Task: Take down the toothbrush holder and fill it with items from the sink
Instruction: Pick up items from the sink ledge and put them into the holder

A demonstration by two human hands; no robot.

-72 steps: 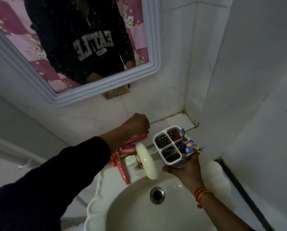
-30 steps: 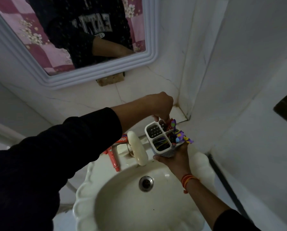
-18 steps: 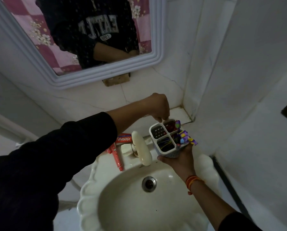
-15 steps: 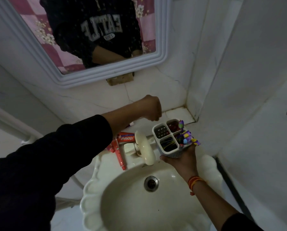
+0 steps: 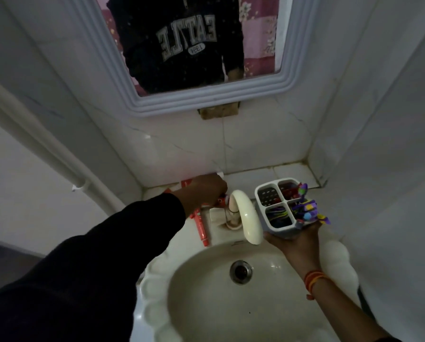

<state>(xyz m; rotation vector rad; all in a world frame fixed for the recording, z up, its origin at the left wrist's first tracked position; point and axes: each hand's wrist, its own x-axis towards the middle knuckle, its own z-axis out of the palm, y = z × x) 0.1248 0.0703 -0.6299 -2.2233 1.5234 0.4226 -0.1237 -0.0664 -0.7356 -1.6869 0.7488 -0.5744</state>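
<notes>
My right hand (image 5: 296,239) grips a white toothbrush holder (image 5: 272,201) from below, to the right of the tap. It has several compartments; coloured brushes with purple heads (image 5: 307,211) stick out of the right ones. My left hand (image 5: 204,193) is down on the back ledge behind the tap, fingers curled over a red toothpaste tube (image 5: 185,184); its white cap shows beyond my knuckles. Another red tube (image 5: 201,227) lies on the sink (image 5: 157,287) rim to the left of the tap.
A cream curved tap (image 5: 247,218) arches over the basin, its drain (image 5: 241,272) below. A white-framed mirror (image 5: 206,95) hangs on the tiled wall above. A white pipe (image 5: 41,146) slants down at the left. The right wall stands close by the holder.
My left hand has moved from above the holder down and left to the ledge, onto the toothpaste tubes. The holder stays in my right hand.
</notes>
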